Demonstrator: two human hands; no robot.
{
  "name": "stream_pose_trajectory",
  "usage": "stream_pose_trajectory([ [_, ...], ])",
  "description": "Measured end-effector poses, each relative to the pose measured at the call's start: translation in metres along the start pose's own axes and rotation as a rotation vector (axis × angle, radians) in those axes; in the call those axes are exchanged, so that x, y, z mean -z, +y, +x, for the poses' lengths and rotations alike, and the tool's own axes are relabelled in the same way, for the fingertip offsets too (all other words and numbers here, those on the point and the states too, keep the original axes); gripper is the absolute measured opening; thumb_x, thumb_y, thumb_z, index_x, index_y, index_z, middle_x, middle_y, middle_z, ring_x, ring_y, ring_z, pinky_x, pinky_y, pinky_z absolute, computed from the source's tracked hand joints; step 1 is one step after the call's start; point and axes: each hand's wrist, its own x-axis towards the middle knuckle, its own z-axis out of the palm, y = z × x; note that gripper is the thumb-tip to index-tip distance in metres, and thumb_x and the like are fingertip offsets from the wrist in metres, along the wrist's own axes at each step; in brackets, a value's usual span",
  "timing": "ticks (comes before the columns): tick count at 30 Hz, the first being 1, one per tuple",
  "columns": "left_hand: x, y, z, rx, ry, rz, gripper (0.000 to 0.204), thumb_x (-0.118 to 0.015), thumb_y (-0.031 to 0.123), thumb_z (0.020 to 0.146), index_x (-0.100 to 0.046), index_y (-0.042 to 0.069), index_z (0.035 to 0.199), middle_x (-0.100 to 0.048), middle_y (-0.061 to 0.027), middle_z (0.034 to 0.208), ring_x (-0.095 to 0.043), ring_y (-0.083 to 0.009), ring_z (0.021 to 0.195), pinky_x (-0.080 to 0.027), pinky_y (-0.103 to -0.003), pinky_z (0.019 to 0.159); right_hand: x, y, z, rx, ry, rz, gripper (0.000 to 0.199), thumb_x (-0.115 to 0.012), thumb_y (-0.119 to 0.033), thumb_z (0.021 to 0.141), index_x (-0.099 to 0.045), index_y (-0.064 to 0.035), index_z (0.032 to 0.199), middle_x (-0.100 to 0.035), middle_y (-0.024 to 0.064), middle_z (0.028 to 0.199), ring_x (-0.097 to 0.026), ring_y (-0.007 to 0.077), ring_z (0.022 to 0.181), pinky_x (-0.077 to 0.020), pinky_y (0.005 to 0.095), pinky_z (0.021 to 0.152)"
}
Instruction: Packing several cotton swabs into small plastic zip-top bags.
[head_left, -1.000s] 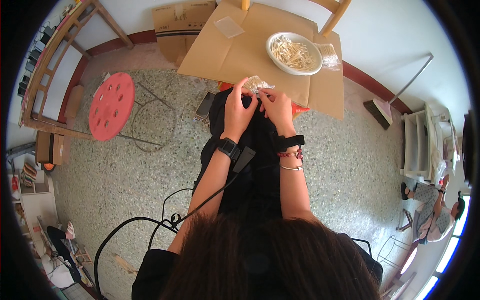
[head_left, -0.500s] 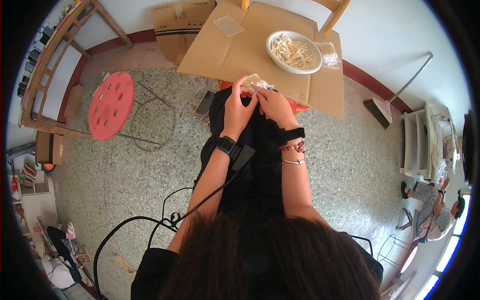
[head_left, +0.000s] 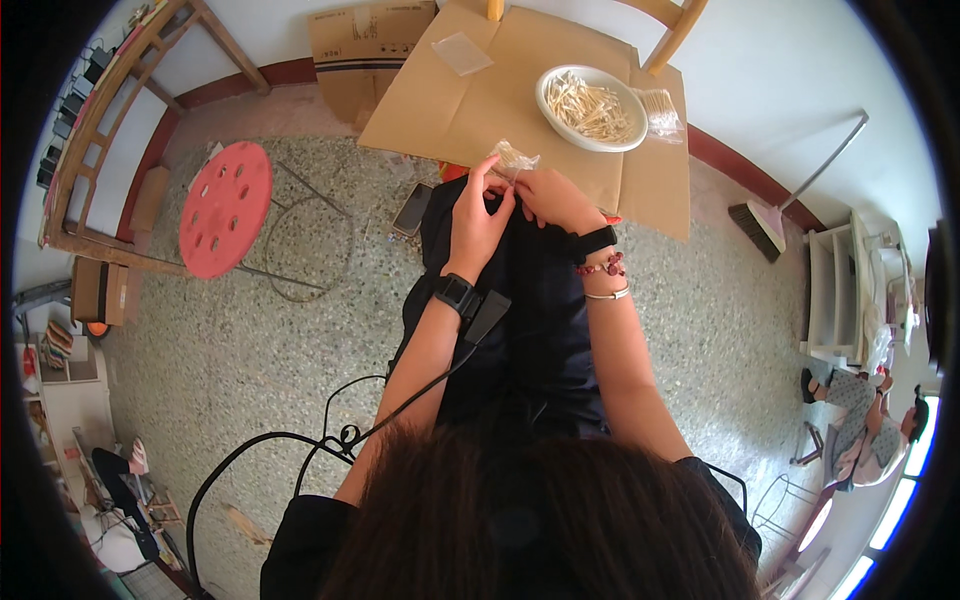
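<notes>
A small clear plastic bag of cotton swabs (head_left: 515, 158) is held at the near edge of the cardboard sheet (head_left: 430, 110), above my lap. My left hand (head_left: 478, 220) pinches the bag from the left, thumb and fingers curled into a ring. My right hand (head_left: 553, 202) closes on the bag's near end, its fingertips meeting my left thumb. Just beyond stands a white bowl (head_left: 541, 100) full of loose cotton swabs (head_left: 592, 108). Against its right side lies another filled bag of swabs (head_left: 662, 115). A flat clear bag (head_left: 462, 54) rests at the sheet's far left.
A red round stool (head_left: 225, 210) stands on the left, a dark phone-like object (head_left: 413, 208) lower beside my knee. Far right are a broom (head_left: 758, 227), a white shelf (head_left: 835, 290) and a seated person (head_left: 868, 420). A wooden chair back (head_left: 680, 30) rises behind the cardboard.
My right wrist and forearm have swung outward to the right, and the hand has turned more sideways over the bag. Both hands still grip the bag, which has shifted slightly.
</notes>
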Motion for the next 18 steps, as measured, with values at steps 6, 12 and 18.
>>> stream_pose_trajectory([
  [6,-0.001,0.005,0.001,-0.001,-0.027,0.020,0.049,-0.064,0.000,0.080,-0.046,0.006,0.125,-0.063,-0.0092,0.083,-0.060,-0.0215,0.077,-0.047,-0.030,0.073,-0.016,0.016,0.012,0.133,0.327,-0.237,0.019,-0.055,-0.022,0.085,-0.072,-0.0131,0.089,-0.064,0.0122,0.066,-0.065,0.0277,0.061,-0.0522,0.0382,0.058],
  [12,0.000,0.002,-0.001,0.028,-0.035,-0.002,0.049,-0.065,0.000,0.078,-0.047,0.005,0.124,-0.062,-0.0086,0.081,-0.060,-0.0197,0.075,-0.048,-0.030,0.071,-0.019,0.005,0.018,0.027,0.368,-0.339,0.018,-0.065,-0.024,0.077,-0.073,-0.0156,0.091,-0.065,0.0121,0.073,-0.062,0.0321,0.069,-0.0502,0.0413,0.065],
  [18,0.000,0.004,0.000,0.045,-0.052,0.008,0.051,-0.066,0.000,0.078,-0.046,0.004,0.125,-0.064,-0.0068,0.079,-0.057,-0.0144,0.071,-0.047,-0.027,0.070,-0.020,0.010,0.020,0.048,0.465,-0.426,0.016,-0.068,-0.018,0.072,-0.073,-0.0141,0.086,-0.060,0.0116,0.114,-0.057,0.0305,0.100,-0.0501,0.0392,0.079],
])
